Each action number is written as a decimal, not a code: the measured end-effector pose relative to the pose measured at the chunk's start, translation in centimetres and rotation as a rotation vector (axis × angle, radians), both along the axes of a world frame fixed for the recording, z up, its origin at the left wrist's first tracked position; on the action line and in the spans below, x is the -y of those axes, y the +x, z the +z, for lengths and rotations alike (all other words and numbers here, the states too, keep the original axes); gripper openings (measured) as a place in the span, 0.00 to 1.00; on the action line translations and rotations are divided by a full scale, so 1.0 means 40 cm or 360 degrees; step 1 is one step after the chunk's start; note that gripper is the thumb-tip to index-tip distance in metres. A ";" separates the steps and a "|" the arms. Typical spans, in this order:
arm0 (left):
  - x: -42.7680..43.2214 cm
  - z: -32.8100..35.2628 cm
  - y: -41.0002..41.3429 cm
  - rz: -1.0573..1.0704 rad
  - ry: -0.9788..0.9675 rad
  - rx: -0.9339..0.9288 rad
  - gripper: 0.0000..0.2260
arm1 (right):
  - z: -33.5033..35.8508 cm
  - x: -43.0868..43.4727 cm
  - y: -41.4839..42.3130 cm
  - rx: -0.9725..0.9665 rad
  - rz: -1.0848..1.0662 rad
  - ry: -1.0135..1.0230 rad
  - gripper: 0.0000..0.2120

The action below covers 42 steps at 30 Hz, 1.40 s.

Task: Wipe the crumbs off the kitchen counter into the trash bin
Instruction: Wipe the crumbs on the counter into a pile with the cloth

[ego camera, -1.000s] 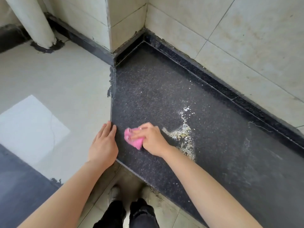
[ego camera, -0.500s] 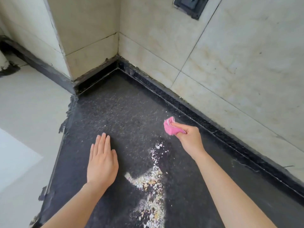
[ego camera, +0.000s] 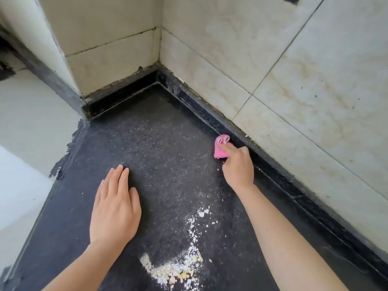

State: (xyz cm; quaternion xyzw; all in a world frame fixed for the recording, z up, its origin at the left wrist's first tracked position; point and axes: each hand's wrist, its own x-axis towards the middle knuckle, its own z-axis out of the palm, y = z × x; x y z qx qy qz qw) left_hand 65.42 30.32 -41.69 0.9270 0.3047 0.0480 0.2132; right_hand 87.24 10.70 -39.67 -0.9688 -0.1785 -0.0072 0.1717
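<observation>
Presently, the crumbs (ego camera: 178,267) lie heaped at the near edge of the dark speckled surface (ego camera: 159,143), a thin trail running back. My right hand (ego camera: 238,165) pinches a pink cloth (ego camera: 220,147) by the rear upstand; my left hand (ego camera: 114,208) lies spread flat. No bin visible; disposal remains outstanding.

Bunched pink cloth (ego camera: 220,148) lies by the black counter's (ego camera: 159,148) back edge; pale crumbs (ego camera: 180,267) lie scattered nearer.
</observation>
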 end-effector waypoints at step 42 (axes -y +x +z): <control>0.003 0.008 0.001 0.0012 -0.0029 -0.0024 0.23 | -0.011 0.120 -0.190 -0.0514 -0.0111 0.0303 0.30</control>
